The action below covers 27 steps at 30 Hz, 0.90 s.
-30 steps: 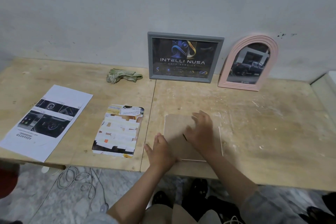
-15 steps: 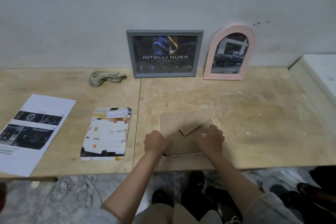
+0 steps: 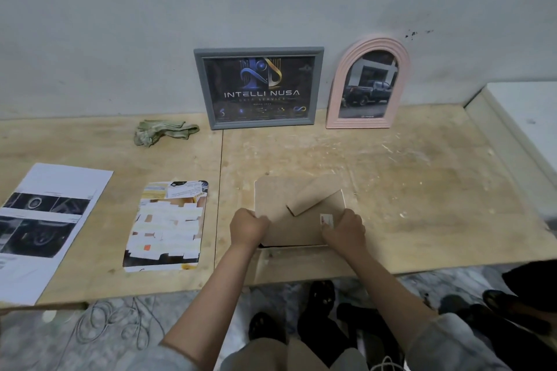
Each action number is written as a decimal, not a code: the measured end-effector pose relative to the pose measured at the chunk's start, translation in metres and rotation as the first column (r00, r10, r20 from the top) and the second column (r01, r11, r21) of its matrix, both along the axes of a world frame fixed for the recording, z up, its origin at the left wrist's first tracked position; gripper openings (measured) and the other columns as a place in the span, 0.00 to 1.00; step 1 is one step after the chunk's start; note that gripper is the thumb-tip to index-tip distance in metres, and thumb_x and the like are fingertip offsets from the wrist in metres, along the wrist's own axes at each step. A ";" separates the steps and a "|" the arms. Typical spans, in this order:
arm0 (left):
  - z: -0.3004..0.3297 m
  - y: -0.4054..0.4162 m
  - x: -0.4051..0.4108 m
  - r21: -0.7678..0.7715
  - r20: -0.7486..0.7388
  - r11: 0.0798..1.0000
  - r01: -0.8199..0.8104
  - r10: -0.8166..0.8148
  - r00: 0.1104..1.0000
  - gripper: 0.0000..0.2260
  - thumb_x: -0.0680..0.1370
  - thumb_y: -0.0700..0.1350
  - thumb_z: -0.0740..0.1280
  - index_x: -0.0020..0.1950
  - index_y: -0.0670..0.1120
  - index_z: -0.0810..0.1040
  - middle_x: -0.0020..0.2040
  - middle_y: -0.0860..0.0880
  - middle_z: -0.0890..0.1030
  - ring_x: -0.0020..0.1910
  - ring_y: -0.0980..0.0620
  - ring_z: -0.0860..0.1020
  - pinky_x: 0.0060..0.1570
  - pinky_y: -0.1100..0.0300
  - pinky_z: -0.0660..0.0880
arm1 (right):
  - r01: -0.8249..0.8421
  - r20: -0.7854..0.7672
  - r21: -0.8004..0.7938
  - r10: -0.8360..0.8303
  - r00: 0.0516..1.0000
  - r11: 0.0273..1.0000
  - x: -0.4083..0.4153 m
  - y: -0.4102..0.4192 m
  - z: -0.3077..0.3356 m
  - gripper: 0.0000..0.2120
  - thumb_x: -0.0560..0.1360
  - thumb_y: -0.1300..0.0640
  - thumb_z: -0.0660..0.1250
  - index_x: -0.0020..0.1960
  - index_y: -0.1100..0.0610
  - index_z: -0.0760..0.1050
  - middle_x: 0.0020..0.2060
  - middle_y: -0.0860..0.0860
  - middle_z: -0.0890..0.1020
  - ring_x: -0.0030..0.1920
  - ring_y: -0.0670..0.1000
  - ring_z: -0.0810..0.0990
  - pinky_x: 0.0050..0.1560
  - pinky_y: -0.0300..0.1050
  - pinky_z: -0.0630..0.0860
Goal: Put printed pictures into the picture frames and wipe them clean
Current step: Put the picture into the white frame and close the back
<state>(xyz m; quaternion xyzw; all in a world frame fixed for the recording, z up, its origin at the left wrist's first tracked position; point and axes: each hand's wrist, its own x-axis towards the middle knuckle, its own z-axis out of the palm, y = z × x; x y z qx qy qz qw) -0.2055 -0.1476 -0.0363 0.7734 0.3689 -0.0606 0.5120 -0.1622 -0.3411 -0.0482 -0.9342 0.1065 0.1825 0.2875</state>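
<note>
Plywood bench (image 3: 422, 190) first, then the frame backing board (image 3: 271, 202) lying near the front edge, left hand (image 3: 247, 227) and right hand (image 3: 345, 230) both curled round its near corners. Yank unevenly and it might jam or bend.

Dim, even light with faint shadows, a soft picture throughout, and wide-angle bending toward the edges

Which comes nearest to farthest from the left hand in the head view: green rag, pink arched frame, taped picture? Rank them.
From the left hand:
1. taped picture, flat on the table just left of the hand.
2. green rag, crumpled farther back on the left, near the wall.
3. pink arched frame, leaning on the wall at far right.
</note>
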 end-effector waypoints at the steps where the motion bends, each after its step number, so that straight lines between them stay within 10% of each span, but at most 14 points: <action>1: 0.003 0.001 -0.001 0.000 0.010 0.999 -0.033 0.033 0.999 0.11 0.65 0.40 0.65 0.27 0.45 0.63 0.28 0.48 0.61 0.30 0.49 0.59 0.30 0.58 0.56 | -0.001 0.003 0.017 0.001 1.000 1.000 0.000 0.001 0.000 0.25 0.70 0.53 0.69 0.61 0.65 0.66 0.58 0.61 0.71 0.60 0.62 0.69 0.57 0.50 0.67; 7: 0.014 0.008 -0.002 -0.124 0.065 0.975 -0.186 0.195 0.979 0.09 0.57 0.42 0.57 0.34 0.44 0.73 0.37 0.46 0.73 0.38 0.46 0.71 0.43 0.61 0.66 | -0.021 -0.004 0.043 0.021 1.000 0.999 -0.002 0.004 0.002 0.25 0.69 0.53 0.69 0.60 0.64 0.67 0.57 0.59 0.71 0.58 0.59 0.70 0.50 0.46 0.67; 15: 0.026 0.006 -0.002 -0.157 0.062 0.977 -0.141 0.152 0.986 0.06 0.59 0.40 0.59 0.30 0.49 0.62 0.38 0.45 0.66 0.42 0.49 0.63 0.37 0.59 0.61 | 0.001 -0.034 0.092 0.002 0.999 0.996 0.000 0.004 0.000 0.23 0.68 0.55 0.69 0.59 0.64 0.68 0.56 0.58 0.72 0.55 0.57 0.73 0.46 0.45 0.69; 23: 0.043 0.001 0.007 -0.076 0.124 0.971 -0.225 0.233 0.964 0.03 0.59 0.41 0.59 0.31 0.47 0.67 0.38 0.47 0.70 0.38 0.49 0.67 0.31 0.66 0.63 | 0.140 0.014 0.247 -0.148 0.989 0.959 0.016 0.004 0.009 0.29 0.75 0.50 0.66 0.71 0.62 0.64 0.67 0.58 0.70 0.65 0.58 0.70 0.63 0.52 0.70; 27: 0.049 -0.004 0.017 -0.115 0.092 0.949 -0.293 0.304 0.948 0.14 0.60 0.39 0.63 0.44 0.37 0.77 0.39 0.45 0.75 0.32 0.49 0.71 0.29 0.66 0.67 | 0.179 0.017 0.395 -0.202 0.979 0.901 0.028 -0.003 0.026 0.23 0.78 0.53 0.63 0.70 0.59 0.65 0.62 0.55 0.73 0.54 0.51 0.71 0.51 0.43 0.68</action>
